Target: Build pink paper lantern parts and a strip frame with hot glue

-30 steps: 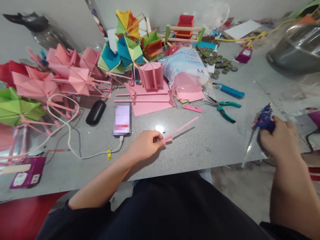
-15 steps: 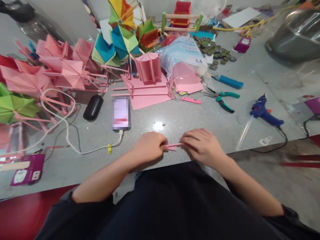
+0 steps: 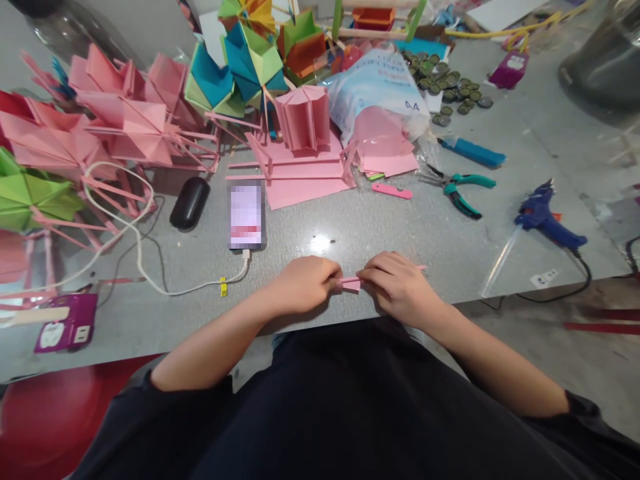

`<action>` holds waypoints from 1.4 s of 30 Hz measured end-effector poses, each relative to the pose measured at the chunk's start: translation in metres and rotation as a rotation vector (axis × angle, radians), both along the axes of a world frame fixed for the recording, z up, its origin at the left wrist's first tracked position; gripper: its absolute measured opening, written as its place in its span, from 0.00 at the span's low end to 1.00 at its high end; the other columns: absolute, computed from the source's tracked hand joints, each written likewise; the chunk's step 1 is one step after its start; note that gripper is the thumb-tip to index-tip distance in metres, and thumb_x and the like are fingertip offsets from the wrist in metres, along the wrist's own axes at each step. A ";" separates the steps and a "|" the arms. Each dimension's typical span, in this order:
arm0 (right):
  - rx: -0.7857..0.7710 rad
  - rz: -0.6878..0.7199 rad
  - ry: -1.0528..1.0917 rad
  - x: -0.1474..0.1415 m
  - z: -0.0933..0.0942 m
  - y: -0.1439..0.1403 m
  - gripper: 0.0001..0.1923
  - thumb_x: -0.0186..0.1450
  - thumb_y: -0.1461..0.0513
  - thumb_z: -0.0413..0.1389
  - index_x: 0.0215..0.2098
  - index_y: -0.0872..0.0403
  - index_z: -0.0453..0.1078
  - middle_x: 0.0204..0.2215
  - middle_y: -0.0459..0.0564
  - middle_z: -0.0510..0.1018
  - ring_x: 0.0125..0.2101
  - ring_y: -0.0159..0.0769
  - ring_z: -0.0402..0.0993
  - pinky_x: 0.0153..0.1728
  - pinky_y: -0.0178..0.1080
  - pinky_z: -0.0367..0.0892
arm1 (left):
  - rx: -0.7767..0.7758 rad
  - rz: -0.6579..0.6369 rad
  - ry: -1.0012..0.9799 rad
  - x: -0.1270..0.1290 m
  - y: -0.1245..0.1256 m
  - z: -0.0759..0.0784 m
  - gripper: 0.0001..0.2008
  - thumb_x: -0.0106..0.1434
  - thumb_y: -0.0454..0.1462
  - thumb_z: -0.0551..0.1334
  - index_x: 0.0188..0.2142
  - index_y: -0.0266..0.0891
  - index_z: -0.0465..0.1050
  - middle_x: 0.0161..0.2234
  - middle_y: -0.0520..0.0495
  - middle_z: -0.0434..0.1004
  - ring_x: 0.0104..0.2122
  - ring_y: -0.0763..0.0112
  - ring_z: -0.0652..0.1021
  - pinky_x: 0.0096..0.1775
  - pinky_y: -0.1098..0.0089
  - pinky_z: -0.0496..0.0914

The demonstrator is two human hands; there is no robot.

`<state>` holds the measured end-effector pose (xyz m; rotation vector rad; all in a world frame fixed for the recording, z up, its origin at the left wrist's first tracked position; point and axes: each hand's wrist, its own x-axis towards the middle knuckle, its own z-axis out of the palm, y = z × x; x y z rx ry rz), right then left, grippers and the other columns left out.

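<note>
Near the table's front edge, my left hand [image 3: 313, 283] is closed on one end of a narrow pink paper strip [image 3: 351, 284]. A small flap of the strip stands out between my hands. My right hand [image 3: 400, 287] pinches the strip farther along, and a thin pink end pokes out beyond its knuckles. The fingertips of both hands are partly hidden. Beyond them lie a phone [image 3: 246, 217] on a white cable, a pink folding cutter [image 3: 392, 191] and teal-handled pliers [image 3: 467, 190].
Pink folded-paper models [image 3: 125, 127] crowd the left side. A paper pack [image 3: 375, 93] and several round metal pieces [image 3: 445, 83] lie at the back. A blue glue gun [image 3: 545, 220] rests at right, its cord running over the front edge. A black case [image 3: 190, 203] sits left of the phone.
My right hand has shifted along the strip toward my left hand, and a strip end now shows past its knuckles. The camera view has tilted slightly, moving the table things in the picture.
</note>
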<state>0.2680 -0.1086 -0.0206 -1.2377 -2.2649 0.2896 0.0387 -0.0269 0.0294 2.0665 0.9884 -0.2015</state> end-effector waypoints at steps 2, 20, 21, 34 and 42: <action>0.023 0.004 -0.005 -0.001 0.002 0.002 0.11 0.77 0.65 0.54 0.43 0.52 0.80 0.35 0.53 0.80 0.37 0.42 0.73 0.41 0.45 0.67 | -0.016 0.001 -0.008 -0.001 0.000 0.002 0.13 0.73 0.42 0.59 0.34 0.41 0.78 0.34 0.44 0.83 0.33 0.61 0.76 0.35 0.63 0.60; -0.095 0.053 -0.116 0.001 0.018 0.027 0.10 0.77 0.62 0.55 0.45 0.52 0.80 0.37 0.52 0.83 0.35 0.41 0.77 0.37 0.42 0.68 | 0.001 0.101 -0.069 -0.008 0.004 0.009 0.16 0.74 0.42 0.54 0.35 0.41 0.76 0.37 0.42 0.83 0.37 0.58 0.78 0.41 0.61 0.66; -0.084 0.045 -0.118 0.000 0.018 0.029 0.10 0.76 0.63 0.55 0.44 0.52 0.80 0.36 0.52 0.83 0.35 0.40 0.77 0.36 0.42 0.67 | -0.009 0.103 -0.085 -0.009 0.005 0.010 0.16 0.75 0.42 0.53 0.35 0.41 0.76 0.36 0.43 0.83 0.37 0.59 0.78 0.41 0.61 0.66; 0.272 0.035 -0.177 -0.003 0.018 0.026 0.18 0.73 0.69 0.49 0.50 0.53 0.80 0.39 0.54 0.85 0.36 0.42 0.77 0.39 0.44 0.68 | -0.196 0.121 -0.216 -0.015 0.015 0.007 0.16 0.76 0.43 0.53 0.36 0.41 0.75 0.38 0.44 0.82 0.40 0.60 0.78 0.44 0.61 0.69; 0.134 0.016 -0.071 -0.006 0.011 0.026 0.14 0.78 0.65 0.52 0.50 0.53 0.80 0.39 0.55 0.84 0.39 0.43 0.78 0.41 0.45 0.72 | 0.099 0.104 -0.076 -0.009 0.007 0.013 0.16 0.76 0.40 0.53 0.36 0.40 0.78 0.39 0.40 0.84 0.39 0.57 0.79 0.43 0.59 0.67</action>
